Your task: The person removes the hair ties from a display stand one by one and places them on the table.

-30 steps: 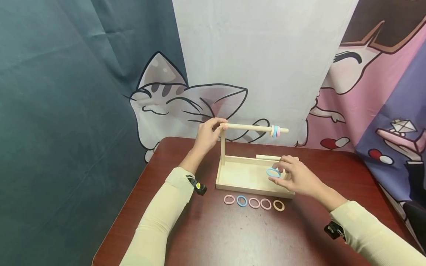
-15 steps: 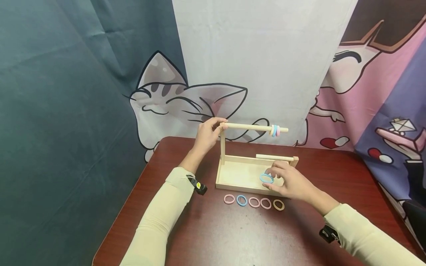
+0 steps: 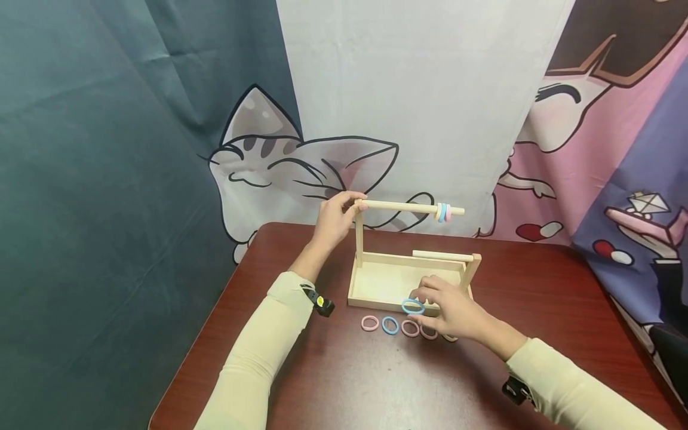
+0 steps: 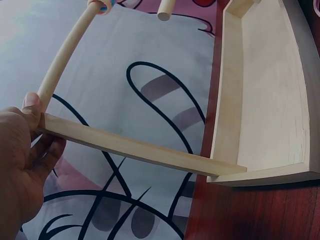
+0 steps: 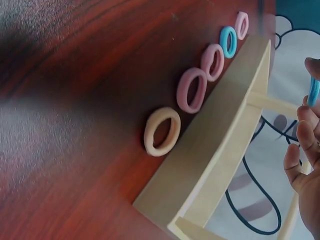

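Note:
My left hand (image 3: 334,220) grips the top corner of a wooden stand, where the upper rod (image 3: 398,206) meets its post (image 4: 125,144). Yellow, blue and pink hair ties (image 3: 442,212) hang bunched near that rod's free end. Between thumb and fingers, my right hand (image 3: 454,309) pinches a blue hair tie (image 5: 313,92), held above the front edge of the stand's tray (image 3: 376,283). Below lie several hair ties in a row on the table: a tan one (image 5: 150,134), pink ones, and another blue one (image 3: 384,323). In the head view, my right hand partly covers the row's right end.
A lower rod (image 3: 442,255) extends left from a shorter post (image 3: 470,273) at the tray's right end. The stand sits on a dark red table (image 3: 322,376). Behind it hangs a printed cloth (image 3: 430,89) with a cartoon cat.
My right hand has moved left and toward me with the blue hair tie, from over the tray's right part to its front edge. My left hand stays on the corner.

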Motion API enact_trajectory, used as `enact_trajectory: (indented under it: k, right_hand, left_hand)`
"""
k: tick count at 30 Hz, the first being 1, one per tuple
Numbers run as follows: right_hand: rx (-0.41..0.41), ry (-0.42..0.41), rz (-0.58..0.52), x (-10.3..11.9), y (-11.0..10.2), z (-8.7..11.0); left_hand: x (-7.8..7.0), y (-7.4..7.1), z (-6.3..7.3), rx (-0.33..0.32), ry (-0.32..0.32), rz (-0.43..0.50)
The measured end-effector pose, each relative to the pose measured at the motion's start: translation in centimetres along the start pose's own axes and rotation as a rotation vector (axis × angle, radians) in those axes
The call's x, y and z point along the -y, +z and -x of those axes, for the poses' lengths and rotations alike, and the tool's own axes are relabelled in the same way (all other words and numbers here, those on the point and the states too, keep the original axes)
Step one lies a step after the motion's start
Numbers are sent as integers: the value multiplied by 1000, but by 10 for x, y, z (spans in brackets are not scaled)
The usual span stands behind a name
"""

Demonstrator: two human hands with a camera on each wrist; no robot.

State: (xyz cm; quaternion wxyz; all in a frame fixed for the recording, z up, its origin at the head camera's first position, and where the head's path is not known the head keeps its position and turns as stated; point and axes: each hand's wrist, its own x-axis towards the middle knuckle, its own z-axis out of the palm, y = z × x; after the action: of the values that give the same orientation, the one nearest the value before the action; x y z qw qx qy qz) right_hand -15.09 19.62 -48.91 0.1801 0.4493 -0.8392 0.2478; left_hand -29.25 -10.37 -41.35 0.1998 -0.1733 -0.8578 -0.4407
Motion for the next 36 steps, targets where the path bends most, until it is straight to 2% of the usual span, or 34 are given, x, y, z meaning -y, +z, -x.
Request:
enact_trajectory:
  k: [18,28,36]
  right_hand:
    - [122,-7,-54,15,42,-5]
    - [222,4,-5,27,62,-4]
    - [277,-25,35,35,75,-7]
  left_hand:
    - [0,-2,1,-2,1,11]
    - [0,-1,0,0,5,12]
    - [0,-1,2,1,3,15]
